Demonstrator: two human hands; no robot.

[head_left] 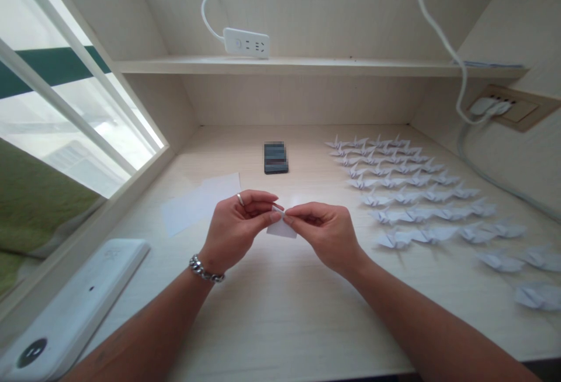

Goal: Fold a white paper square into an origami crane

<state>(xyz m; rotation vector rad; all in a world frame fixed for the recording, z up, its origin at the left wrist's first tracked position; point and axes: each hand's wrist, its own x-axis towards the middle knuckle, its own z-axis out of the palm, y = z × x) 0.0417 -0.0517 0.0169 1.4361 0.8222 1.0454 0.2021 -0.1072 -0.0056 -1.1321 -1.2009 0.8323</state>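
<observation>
A small piece of folded white paper [281, 229] is held up over the middle of the desk. My left hand [239, 223], with a ring and a chain bracelet, pinches its upper left side between thumb and fingers. Thumb and forefinger of my right hand [326, 230] grip its upper right edge, close to the left fingertips. The fingertips hide part of the paper's top. Flat white sheets [199, 202] lie behind and left of my left hand. To the right of my right hand stand rows of folded white paper cranes [412, 196].
A dark phone [276, 157] lies beyond my hands. At the left edge rests a long white device [74, 312]. A white power strip [246, 42] sits on the shelf [307, 67] above the desk [280, 323]. Cables run to a wall socket [512, 107] at the right.
</observation>
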